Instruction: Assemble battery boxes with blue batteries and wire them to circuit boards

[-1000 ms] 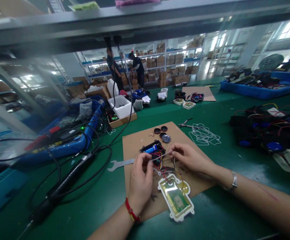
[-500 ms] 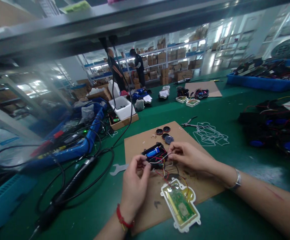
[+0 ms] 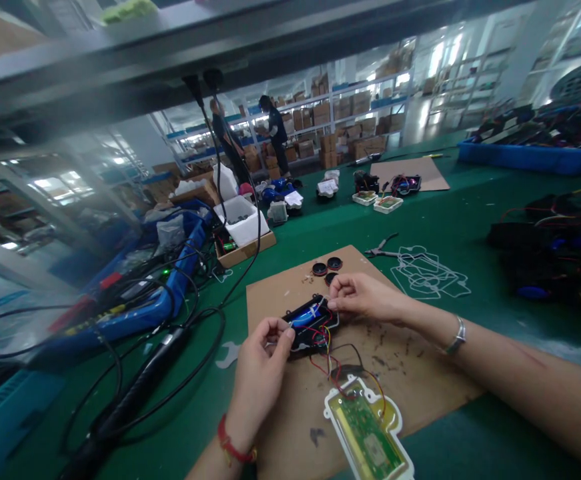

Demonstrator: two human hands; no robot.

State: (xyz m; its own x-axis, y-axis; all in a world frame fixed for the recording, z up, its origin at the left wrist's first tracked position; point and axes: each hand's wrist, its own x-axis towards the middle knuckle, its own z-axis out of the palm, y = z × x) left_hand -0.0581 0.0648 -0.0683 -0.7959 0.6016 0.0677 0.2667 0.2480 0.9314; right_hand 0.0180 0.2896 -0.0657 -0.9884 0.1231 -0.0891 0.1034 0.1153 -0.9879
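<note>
Black plastic battery housing [image 3: 311, 327] sits btwn both hands, over the cardboard sheet [image 3: 410, 360], blue cell showing inside; can't tell if it's lifted off the sheet. Long axis runs lower-left to upper-right across the view. L hand [image 3: 259, 365] is nearer the lower-left end, fingers [image 3: 277, 331] closed to a narrow pinch on the edge. R hand [image 3: 363, 297] comes in from the right, nearer the upper end, fingertips [image 3: 337, 293] pinched narrow at the far corner. Both touch the housing, neither wide open. Red, yellow + black wires [image 3: 333, 363] drop from it to a green PCB [image 3: 365, 427] in a white-edged clear cover [image 3: 395, 421], lying on the sheet closer to the camera, below R hand. Beyond the housing: black round caps [image 3: 335, 263], pliers [image 3: 381, 248], white gasket loops [image 3: 427, 280] on the green bench mat [image 3: 495, 427]. Red cord [image 3: 233, 450] on L wrist, silver bangle [image 3: 455, 337] on R.
</note>
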